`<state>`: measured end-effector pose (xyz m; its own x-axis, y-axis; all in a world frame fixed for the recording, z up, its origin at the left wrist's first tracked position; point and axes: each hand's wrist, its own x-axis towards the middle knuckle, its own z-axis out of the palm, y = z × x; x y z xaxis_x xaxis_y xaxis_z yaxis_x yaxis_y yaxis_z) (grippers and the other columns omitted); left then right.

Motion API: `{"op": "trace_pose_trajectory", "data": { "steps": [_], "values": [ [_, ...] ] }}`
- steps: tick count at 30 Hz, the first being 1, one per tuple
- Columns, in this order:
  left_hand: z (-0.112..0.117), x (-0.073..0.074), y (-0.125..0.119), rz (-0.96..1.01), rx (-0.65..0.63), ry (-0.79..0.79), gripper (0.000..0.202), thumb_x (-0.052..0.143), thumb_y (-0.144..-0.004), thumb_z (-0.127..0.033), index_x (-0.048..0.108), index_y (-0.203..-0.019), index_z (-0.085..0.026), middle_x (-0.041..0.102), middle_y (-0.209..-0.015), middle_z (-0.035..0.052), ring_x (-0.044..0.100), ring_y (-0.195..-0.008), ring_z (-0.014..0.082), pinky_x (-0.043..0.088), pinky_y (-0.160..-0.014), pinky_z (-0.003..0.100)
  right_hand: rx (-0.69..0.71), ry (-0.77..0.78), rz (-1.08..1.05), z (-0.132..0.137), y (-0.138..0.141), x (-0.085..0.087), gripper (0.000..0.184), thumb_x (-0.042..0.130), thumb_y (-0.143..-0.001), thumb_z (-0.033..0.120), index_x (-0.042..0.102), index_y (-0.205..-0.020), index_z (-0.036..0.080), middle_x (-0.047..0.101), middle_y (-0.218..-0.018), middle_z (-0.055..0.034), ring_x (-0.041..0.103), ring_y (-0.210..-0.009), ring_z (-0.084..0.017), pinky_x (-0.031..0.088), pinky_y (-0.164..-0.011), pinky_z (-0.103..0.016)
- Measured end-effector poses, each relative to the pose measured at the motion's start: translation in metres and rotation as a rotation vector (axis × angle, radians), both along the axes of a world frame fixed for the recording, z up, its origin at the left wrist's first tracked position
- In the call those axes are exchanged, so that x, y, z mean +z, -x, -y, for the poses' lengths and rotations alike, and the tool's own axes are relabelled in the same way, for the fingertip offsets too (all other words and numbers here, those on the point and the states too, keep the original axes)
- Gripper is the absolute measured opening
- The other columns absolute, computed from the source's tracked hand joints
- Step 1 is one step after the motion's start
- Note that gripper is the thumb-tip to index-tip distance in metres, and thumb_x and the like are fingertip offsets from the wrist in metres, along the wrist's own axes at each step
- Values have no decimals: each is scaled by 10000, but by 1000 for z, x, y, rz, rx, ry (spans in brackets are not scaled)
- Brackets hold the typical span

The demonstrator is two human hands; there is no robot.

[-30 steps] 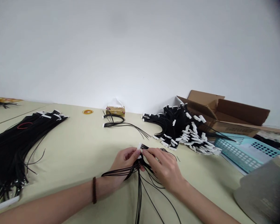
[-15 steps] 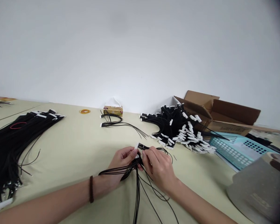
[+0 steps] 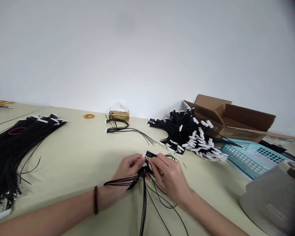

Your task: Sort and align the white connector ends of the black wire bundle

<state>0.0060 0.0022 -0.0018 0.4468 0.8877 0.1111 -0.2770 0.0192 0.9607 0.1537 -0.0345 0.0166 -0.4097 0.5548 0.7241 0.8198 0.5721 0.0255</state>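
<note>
Between my two hands is a black wire harness (image 3: 144,196) with a white connector (image 3: 144,153) at its upper end. My left hand (image 3: 128,170) is closed on it, thumb against the connector, and a loop of its wires lies across the wrist. Close by on the right, my right hand (image 3: 169,173) pinches black wires just beside the connector with thumb and fingertips. The exact spot under the right fingertips is hidden. Loose wire ends hang down below both hands toward the front of the table.
A heap of black harnesses with white connectors (image 3: 199,144) lies right, before an open cardboard box (image 3: 245,118) and a turquoise basket (image 3: 243,160). A grey object (image 3: 270,200) stands front right. Another harness bundle (image 3: 22,141) lies left. Rubber bands (image 3: 88,116) and a tissue box (image 3: 119,116) are behind.
My right fingertips have shifted slightly left, closer to the connector. My left hand keeps its grip in nearly the same place.
</note>
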Motion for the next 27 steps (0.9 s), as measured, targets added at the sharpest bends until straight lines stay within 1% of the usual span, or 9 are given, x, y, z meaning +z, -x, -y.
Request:
{"op": "trace_pose_trajectory", "data": {
  "steps": [3,7,11,16,21,27],
  "values": [
    [-1,0,1,-47,12,-7,429,640,-676,-563,614,-719,-137,576,-576,-5,583,-506,150,389,-496,237,-20,50,8,2,-1,2,279,374,-927,141,543,-708,175,467,-627,9,431,-517,-94,300,-503,-207],
    [-2,-1,1,-112,16,-84,478,617,-649,-627,598,-676,-150,577,-565,-1,585,-498,158,412,-491,249,-25,90,19,2,-2,2,287,372,-928,146,540,-697,176,469,-626,10,425,-513,-94,289,-504,-212],
    [-2,1,1,-124,16,-112,477,614,-645,-631,586,-640,-155,564,-553,-2,575,-485,154,414,-482,250,-32,110,27,3,-3,2,274,376,-934,147,552,-725,174,486,-637,9,436,-520,-87,280,-513,-204],
    [-1,3,1,-138,16,-118,491,611,-633,-646,582,-639,-156,555,-557,-3,573,-475,155,407,-469,249,-37,112,47,4,-3,5,286,362,-940,162,546,-722,175,467,-632,13,420,-511,-88,246,-495,-220],
    [-1,2,1,-145,24,-112,468,604,-660,-624,588,-680,-156,552,-577,-5,580,-487,159,403,-476,251,-44,100,94,5,-3,8,298,354,-944,168,522,-699,180,456,-627,18,380,-496,-92,205,-478,-247],
    [-1,0,1,-148,17,-100,470,602,-665,-617,574,-690,-149,536,-589,-14,577,-493,152,409,-482,248,-55,67,106,6,-2,10,310,349,-945,164,516,-684,182,452,-618,22,350,-487,-97,193,-473,-257]
  ]
}}
